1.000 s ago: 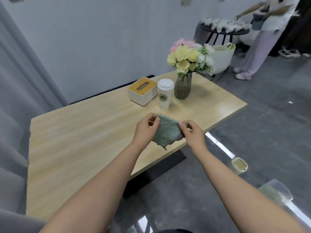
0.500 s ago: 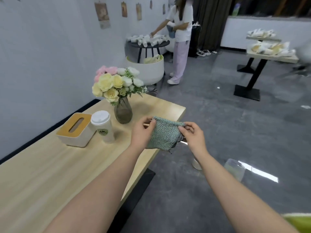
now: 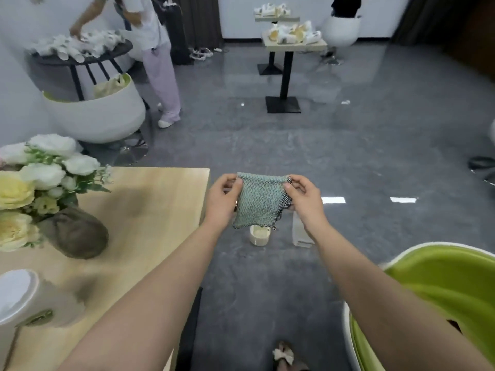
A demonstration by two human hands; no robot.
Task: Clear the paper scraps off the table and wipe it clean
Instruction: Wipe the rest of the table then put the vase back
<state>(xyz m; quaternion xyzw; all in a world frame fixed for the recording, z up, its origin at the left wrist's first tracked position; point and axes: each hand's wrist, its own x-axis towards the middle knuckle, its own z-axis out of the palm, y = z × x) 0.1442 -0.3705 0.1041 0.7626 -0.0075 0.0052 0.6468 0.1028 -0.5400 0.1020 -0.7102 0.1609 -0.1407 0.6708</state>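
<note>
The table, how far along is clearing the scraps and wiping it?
Done, it seems: no paper scraps show on the visible part of the wooden table, though much of it is out of frame. In hand: the left hand and right hand pinch the top corners of the green cloth, held spread over the floor beside the table, touching nothing. Left: any wiping; whether some is already done cannot be told.

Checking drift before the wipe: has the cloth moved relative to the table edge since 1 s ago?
Yes. The cloth, pinched by the left hand and right hand, was over the table top; now it hangs beyond the edge, above the floor.
</note>
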